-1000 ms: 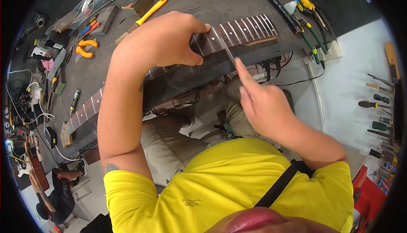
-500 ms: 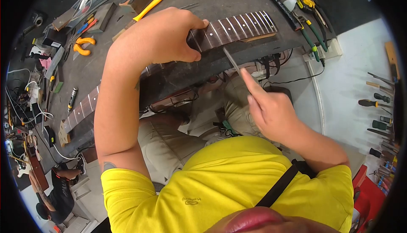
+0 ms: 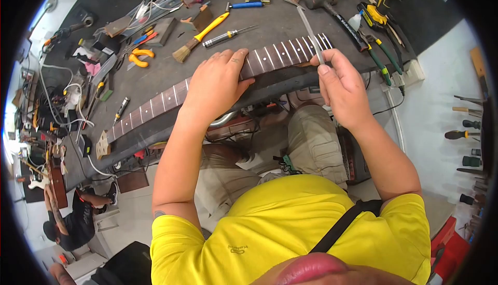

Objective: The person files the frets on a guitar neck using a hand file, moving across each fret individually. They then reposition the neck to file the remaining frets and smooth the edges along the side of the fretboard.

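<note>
A guitar neck (image 3: 266, 59) with a dark fretboard, pale dot inlays and metal frets lies along the near edge of the workbench. Its headstock end (image 3: 104, 145) is at the lower left. My left hand (image 3: 218, 80) is wrapped over the middle of the neck, fingers on the fretboard and thumb along the near side. In my right hand (image 3: 343, 89) is a slim metal file (image 3: 309, 35), pinched between thumb and fingers. It points up and away, crossing over the high frets in this view. My right fingertips are right by the end of the neck.
Behind the neck lie a brush (image 3: 206, 29), a screwdriver (image 3: 223, 38) and a blue-handled tool (image 3: 246, 5). A hammer (image 3: 340, 23) and green-handled pliers (image 3: 381, 66) are at the right. Orange-handled pliers (image 3: 139, 57) sit left among clutter. Another person (image 3: 78, 217) is at lower left.
My right hand has moved right and up, and the file now points up over the neck rather than at its near edge. My left hand still holds the neck, its wrist less bent.
</note>
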